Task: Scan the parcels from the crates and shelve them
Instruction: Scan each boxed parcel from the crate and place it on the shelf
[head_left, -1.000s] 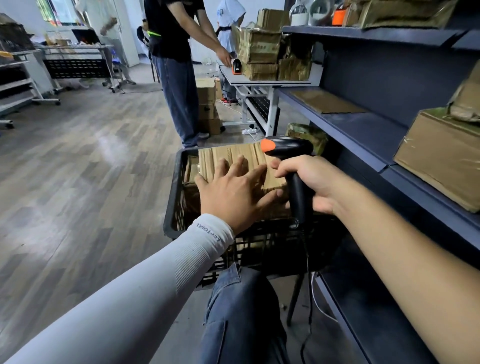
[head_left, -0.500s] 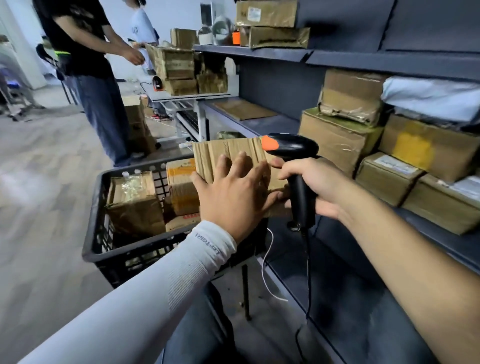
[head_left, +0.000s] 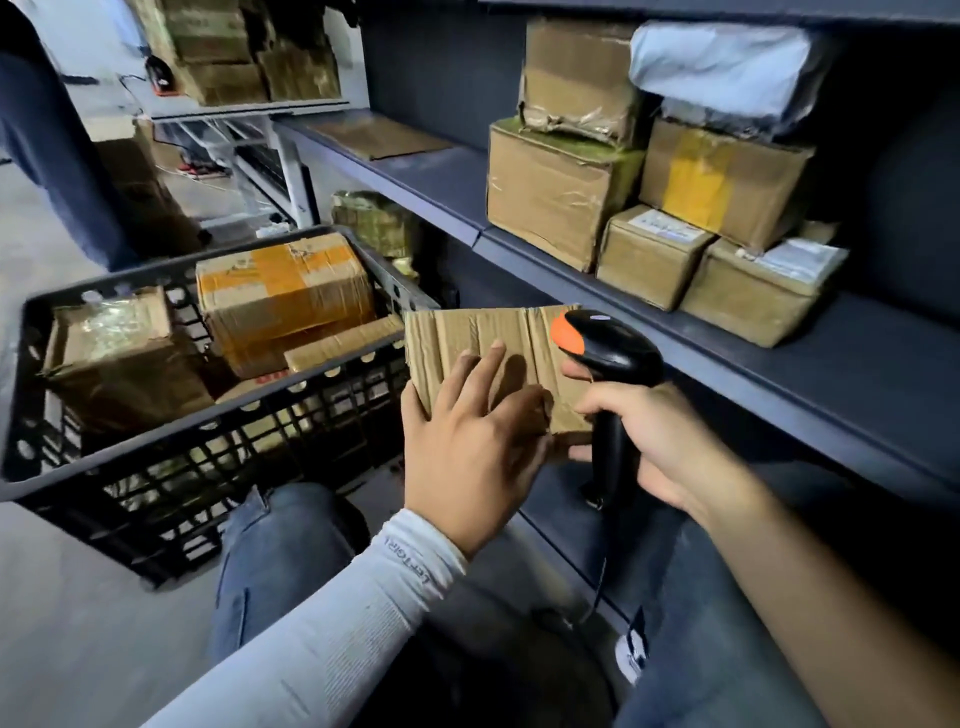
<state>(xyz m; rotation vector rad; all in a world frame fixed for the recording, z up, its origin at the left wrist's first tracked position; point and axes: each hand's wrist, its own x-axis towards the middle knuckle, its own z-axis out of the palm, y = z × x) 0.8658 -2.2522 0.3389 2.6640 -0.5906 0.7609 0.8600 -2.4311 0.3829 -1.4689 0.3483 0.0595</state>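
A: What's the biggest thing here?

B: The rack (head_left: 779, 358), dark blue metal with flat, smooth shelves. On its middle shelf sit taped cardboard boxes (head_left: 545, 192), square-edged and creased, one with a yellow patch, two with white labels, and a soft grey plastic bag (head_left: 722, 57) slumped on top.

A: And to the left?

B: A black plastic crate (head_left: 208, 415) with lattice walls and a holed rim. Inside are a box (head_left: 285, 286) banded in glossy orange tape, a brown one (head_left: 119, 358) wrapped in crinkled clear film, and a flat ribbed piece of cardboard, partly hidden.

A: Where's the parcel?

B: The parcel (head_left: 467, 338) is out of the crate, held up between it and the rack, just below the middle shelf's edge. It's flat, plain brown, ridged with tape.

A: The hands?

B: The left hand (head_left: 467, 441), with a pale grey knit sleeve, grips the parcel's lower edge, thumb on the left side, fingers spread across its face. The right hand (head_left: 660, 441) is wrapped tight round the handle of the scanner (head_left: 608, 353), matte black with an orange tip, its head touching the parcel's right side. A thin cable hangs from the handle.
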